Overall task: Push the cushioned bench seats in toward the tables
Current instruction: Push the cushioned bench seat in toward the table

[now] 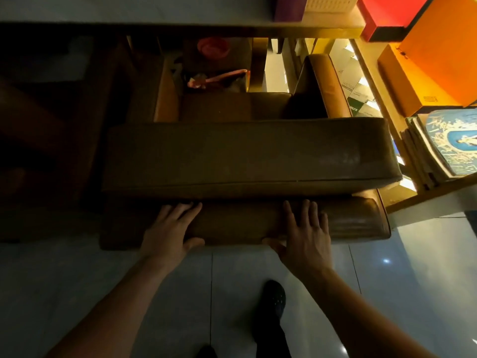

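Head view: both hands lie flat on the backrest top of a brown bench point(247, 161), left hand point(169, 229) and right hand point(305, 232) with fingers spread straight over the padded edge and thumbs hooked on the near side, gripping nothing. Bench sits on tile floor point(413, 267), seat tucked partly under the table point(154, 11). Black shoe point(275, 298) below; orange boxes point(438, 47) at right.

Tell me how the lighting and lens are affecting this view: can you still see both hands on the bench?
Head view: dim and heavily shadowed on the left, while the orange boxes at right glow brightly; small glare spots show on the floor tiles. Wide-angle distortion bends the edges. Left hand and right hand are both clearly visible, lying flat on the bench backrest.
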A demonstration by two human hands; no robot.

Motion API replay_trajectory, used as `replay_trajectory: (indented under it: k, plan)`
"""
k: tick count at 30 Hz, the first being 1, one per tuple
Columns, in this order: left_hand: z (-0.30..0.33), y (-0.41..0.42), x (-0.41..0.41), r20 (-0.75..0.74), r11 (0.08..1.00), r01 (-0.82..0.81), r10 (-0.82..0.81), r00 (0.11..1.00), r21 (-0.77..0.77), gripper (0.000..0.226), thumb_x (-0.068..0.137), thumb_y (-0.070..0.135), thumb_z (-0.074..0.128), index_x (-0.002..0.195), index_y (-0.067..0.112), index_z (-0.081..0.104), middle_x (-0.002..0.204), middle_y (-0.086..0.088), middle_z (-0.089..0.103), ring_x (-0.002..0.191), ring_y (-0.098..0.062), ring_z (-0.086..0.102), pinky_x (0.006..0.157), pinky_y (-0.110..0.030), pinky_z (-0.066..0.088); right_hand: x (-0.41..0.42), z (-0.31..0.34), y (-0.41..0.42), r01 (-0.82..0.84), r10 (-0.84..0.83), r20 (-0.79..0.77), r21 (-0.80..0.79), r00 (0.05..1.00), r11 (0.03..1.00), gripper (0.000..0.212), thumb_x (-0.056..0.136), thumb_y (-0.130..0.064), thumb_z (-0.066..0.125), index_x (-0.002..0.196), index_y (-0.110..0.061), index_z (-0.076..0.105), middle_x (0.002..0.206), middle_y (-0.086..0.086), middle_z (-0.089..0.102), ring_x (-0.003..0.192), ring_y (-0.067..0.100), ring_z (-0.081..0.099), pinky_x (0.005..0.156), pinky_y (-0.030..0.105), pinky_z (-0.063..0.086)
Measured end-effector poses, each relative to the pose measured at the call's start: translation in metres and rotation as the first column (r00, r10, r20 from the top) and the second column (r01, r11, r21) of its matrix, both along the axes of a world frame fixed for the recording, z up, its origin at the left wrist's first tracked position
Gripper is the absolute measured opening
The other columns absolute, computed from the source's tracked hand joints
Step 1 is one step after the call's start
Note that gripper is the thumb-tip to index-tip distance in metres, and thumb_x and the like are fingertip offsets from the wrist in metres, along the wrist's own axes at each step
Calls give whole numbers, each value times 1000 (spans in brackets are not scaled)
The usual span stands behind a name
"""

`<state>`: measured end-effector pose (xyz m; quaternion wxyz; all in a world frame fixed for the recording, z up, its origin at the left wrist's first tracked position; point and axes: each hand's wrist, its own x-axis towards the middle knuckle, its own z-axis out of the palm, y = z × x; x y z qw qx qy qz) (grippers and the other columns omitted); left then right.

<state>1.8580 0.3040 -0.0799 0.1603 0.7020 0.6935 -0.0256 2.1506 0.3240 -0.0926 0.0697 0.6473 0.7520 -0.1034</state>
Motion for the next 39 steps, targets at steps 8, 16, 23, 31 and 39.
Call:
replay_trajectory:
  k: [8,16,23,31,39]
  plan:
    - [3,0,-9,-32,1000,21,-21,999,-8,81,84,63,58,152,40,20,148,18,29,130,-14,28,85,-38,48,-12,1,2,9,-9,-5,-46,1000,999,104,79,-84,30,157,-22,1,161,29,2,148,48,-1,118,65,10]
    - [6,24,-2,-8,1000,-26,26,1000,-2,83,84,58,62,153,39,20,148,17,31,132,-16,28,92,-39,45,-13,4,29,28,-30,-35,-58,999,998,105,80,-81,42,157,-24,-1,162,27,-2,148,46,-5,119,63,8]
    - [6,53,13,-19,992,-86,88,996,90,80,85,55,63,152,35,25,156,5,34,143,-20,27,108,-40,36,-10,3,68,21,-22,-19,-46,1000,999,105,81,-81,41,157,-25,-3,162,26,-3,149,45,-6,119,62,7]
    - [0,104,11,46,987,-122,118,992,102,78,81,41,74,147,32,34,154,1,38,145,-23,26,113,-47,29,-14,2,120,19,-20,-20,-35,1000,999,104,80,-81,43,157,-26,-1,162,25,0,149,44,-4,119,61,10]
    - [-2,124,4,82,983,-144,135,987,113,78,78,39,77,145,31,37,149,-1,42,140,-26,33,109,-50,38,-18,-1,140,13,-13,-19,-4,1000,1000,104,79,-83,42,157,-26,3,162,27,3,149,45,-1,119,61,12]
